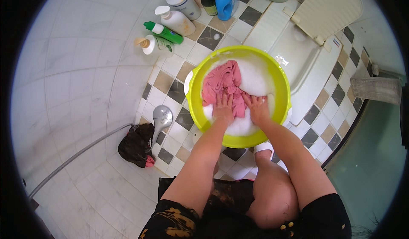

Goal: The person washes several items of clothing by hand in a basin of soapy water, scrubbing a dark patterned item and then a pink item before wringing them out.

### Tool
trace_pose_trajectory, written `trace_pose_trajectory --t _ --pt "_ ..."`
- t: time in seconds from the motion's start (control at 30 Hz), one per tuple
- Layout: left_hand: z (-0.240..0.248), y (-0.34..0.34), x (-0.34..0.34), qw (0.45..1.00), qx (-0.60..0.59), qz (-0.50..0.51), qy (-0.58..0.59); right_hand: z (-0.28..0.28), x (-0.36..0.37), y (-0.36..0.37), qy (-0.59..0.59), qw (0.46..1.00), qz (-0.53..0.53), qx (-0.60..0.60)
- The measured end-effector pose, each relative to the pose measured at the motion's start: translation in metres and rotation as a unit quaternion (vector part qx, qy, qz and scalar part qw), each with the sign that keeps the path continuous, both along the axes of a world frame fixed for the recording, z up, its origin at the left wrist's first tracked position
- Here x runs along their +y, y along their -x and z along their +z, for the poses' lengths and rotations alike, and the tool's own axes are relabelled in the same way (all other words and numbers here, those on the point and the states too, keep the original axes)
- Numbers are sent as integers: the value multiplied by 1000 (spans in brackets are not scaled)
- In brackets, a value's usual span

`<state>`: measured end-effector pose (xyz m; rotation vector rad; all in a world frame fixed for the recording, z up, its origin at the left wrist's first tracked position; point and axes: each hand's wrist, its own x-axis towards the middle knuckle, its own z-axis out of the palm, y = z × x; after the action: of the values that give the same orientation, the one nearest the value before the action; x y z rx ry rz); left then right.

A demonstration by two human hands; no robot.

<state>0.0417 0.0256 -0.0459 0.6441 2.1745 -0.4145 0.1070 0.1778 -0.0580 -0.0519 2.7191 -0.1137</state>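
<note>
A yellow-green plastic basin (284,85) with white handles stands on the tiled floor, filled with white suds (257,78). In it lies a wet, crumpled pink garment (222,78), mostly toward the basin's left side. My left hand (223,109) rests on the garment's near part, fingers stretched out and pointing away from me. To its right, my right hand (258,109) lies with fingers spread at the garment's right edge, among the foam. Neither hand grips the cloth. What lies under the suds is hidden.
Pump bottles (177,22), a green bottle (164,33) and a blue detergent jug (226,1) line the left wall. A shower head (162,118) lies beside a dark cloth bundle (136,145). Beyond the basin is a white squat toilet (294,51) with a raised beige lid (328,11).
</note>
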Motion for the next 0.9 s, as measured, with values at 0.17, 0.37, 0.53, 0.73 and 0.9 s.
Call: trace_pose_trajectory --t 0.17,0.37,0.53,0.73,0.9 --pt "-3 5 9 998 55 3 -44 -8 21 16 165 973 -117 -112" --pt "53 65 10 947 -47 87 -306 31 64 40 484 835 -261 -3" --pt "165 75 8 765 -137 140 -613 201 72 64 490 834 -243 -68" --pt "273 49 -11 668 -209 457 -548 315 75 72 560 819 -123 -9" --pt "302 53 -18 628 -231 416 -615 364 82 72 587 805 -72 -45"
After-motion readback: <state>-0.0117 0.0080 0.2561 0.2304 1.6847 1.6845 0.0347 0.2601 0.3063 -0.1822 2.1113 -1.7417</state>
